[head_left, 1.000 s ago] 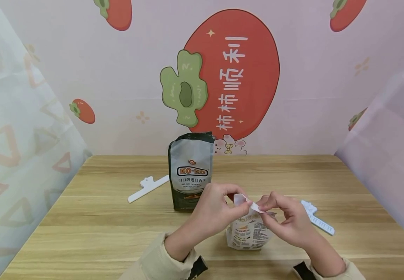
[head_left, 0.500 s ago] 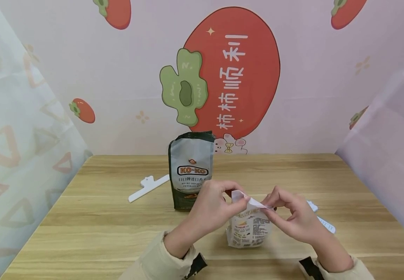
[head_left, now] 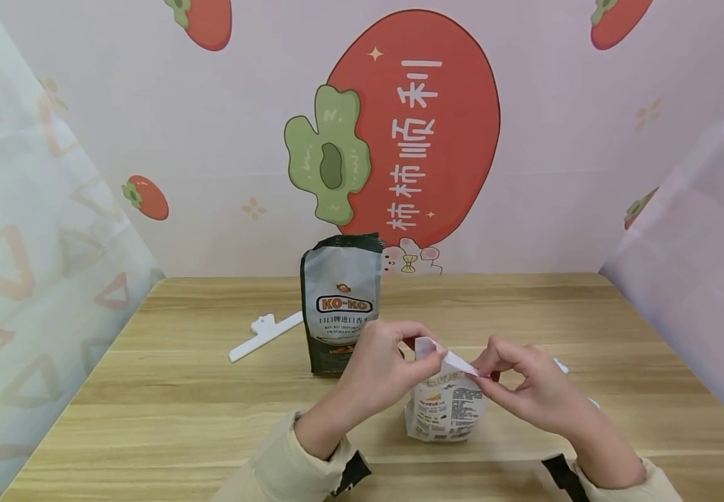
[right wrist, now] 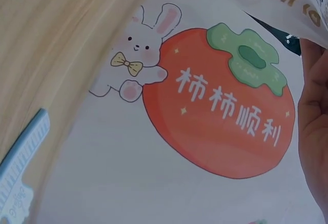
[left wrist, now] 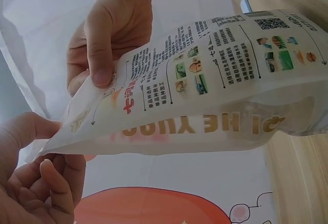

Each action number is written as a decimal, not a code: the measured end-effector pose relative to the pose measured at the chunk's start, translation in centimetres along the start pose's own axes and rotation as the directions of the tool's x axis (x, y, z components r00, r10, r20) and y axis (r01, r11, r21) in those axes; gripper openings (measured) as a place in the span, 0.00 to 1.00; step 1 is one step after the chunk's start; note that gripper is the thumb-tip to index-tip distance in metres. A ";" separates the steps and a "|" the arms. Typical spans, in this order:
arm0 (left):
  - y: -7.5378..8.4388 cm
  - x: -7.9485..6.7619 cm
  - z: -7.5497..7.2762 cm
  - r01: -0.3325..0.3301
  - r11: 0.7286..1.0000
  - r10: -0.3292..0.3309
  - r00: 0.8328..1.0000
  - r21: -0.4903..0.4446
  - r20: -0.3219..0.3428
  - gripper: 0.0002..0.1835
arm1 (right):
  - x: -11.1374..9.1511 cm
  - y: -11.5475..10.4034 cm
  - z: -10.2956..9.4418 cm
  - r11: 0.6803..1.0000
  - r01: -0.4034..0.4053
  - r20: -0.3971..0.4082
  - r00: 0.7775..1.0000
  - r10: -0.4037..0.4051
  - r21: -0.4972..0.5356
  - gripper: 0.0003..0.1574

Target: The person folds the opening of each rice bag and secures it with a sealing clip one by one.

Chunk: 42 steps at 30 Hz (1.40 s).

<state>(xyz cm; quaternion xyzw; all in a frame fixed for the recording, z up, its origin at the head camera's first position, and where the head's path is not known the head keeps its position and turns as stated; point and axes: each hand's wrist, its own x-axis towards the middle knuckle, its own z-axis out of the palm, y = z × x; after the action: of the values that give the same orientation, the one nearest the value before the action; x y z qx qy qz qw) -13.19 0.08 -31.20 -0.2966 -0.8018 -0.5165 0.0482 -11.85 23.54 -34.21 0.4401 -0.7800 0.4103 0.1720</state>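
A white printed bag (head_left: 446,411) stands upright on the table, right of the middle in the head view. My left hand (head_left: 383,373) pinches the left part of its top edge between thumb and fingers. At the right end of that edge, my right hand (head_left: 528,383) pinches the bag too. The left wrist view has both hands on the bag (left wrist: 205,70), whose printed back and gold letters show. Behind my left hand stands a dark green and silver KO-KO rice bag (head_left: 343,293), partly covered by it.
A white bag clip (head_left: 264,337) lies left of the rice bag. The light blue clip (right wrist: 23,167) on the table is mostly hidden behind my right hand in the head view. A backdrop (head_left: 211,237) with persimmon prints rises behind the table.
My right hand has slid right along the bag's top edge, which now looks straighter and more stretched. The blue clip has become mostly covered. My left hand has barely moved.
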 end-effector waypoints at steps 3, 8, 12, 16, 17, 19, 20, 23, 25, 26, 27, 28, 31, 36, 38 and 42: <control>-0.1 0.0 0.0 -0.003 1.000 0.003 1.000 -0.005 0.002 0.02 | 0.2 -0.2 -0.2 1.000 0.004 0.018 1.000 -0.004 0.006 0.15; 0.0 0.0 0.1 0.006 1.000 -0.006 1.000 -0.011 0.009 0.02 | 0.2 -0.6 -0.3 0.996 -0.055 0.018 0.998 0.054 0.065 0.18; 0.0 0.0 0.1 0.022 1.000 -0.022 1.000 -0.016 0.021 0.02 | 0.1 -0.8 0.0 0.980 -0.149 -0.028 0.988 0.154 0.131 0.14; -0.1 -0.1 0.1 0.000 1.000 0.000 1.000 -0.006 0.017 0.02 | 0.3 -0.8 0.4 0.956 -0.229 -0.047 0.969 0.241 0.183 0.21; -0.1 -0.1 0.1 -0.007 1.000 0.007 1.000 -0.005 0.017 0.02 | 0.3 -0.8 0.5 0.952 -0.239 -0.045 0.967 0.252 0.191 0.21; -0.1 -0.1 0.1 -0.019 1.000 0.019 1.000 -0.005 0.017 0.02 | 0.3 -0.7 0.6 0.949 -0.232 -0.042 0.968 0.246 0.213 0.20; 0.0 -0.1 0.1 -0.024 1.000 0.024 1.000 -0.008 0.019 0.02 | 0.3 -0.6 0.7 0.949 -0.222 -0.043 0.971 0.237 0.225 0.20; 0.0 -0.1 0.1 -0.035 0.999 0.035 0.999 -0.015 0.023 0.02 | 0.2 -0.5 0.8 0.949 -0.204 -0.044 0.974 0.220 0.240 0.20; 0.0 -0.1 0.1 -0.040 0.999 0.040 0.999 -0.014 0.024 0.02 | 0.2 -0.5 0.9 0.957 -0.196 -0.055 0.976 0.212 0.214 0.21; 0.0 -0.1 0.1 -0.042 0.999 0.042 0.999 -0.013 0.024 0.02 | 0.2 -0.5 1.0 0.962 -0.198 -0.065 0.975 0.214 0.189 0.21; 0.0 -0.1 0.1 -0.042 0.999 0.043 0.999 -0.010 0.024 0.02 | 0.3 -0.5 1.0 0.966 -0.204 -0.077 0.973 0.218 0.158 0.21; 0.0 -0.1 0.0 -0.042 0.999 0.043 0.999 -0.008 0.024 0.02 | 0.3 -0.5 1.1 0.971 -0.200 -0.091 0.973 0.213 0.128 0.22; 0.0 -0.1 0.0 -0.039 0.999 0.038 0.999 0.000 0.024 0.02 | 0.4 -0.6 1.2 0.975 -0.218 -0.123 0.967 0.223 0.050 0.22; 0.0 -0.1 0.0 -0.033 0.999 0.033 0.999 -0.001 0.028 0.02 | 0.6 -0.5 1.1 0.959 -0.263 -0.064 0.961 0.271 0.110 0.20; -0.1 -0.1 0.0 -0.033 0.999 0.034 0.999 -0.009 0.035 0.02 | 0.6 -0.5 1.1 0.950 -0.278 -0.036 0.958 0.286 0.143 0.19; 0.0 -0.1 -0.1 -0.028 0.999 0.030 0.998 -0.029 0.062 0.02 | 0.6 -0.7 1.3 0.941 -0.295 -0.018 0.953 0.301 0.165 0.18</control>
<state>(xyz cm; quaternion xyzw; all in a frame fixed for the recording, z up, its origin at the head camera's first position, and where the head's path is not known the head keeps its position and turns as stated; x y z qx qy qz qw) -13.14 -0.02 -31.23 -0.3248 -0.7914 -0.5173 0.0264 -11.49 22.05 -34.28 0.3206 -0.7981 0.5023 0.0885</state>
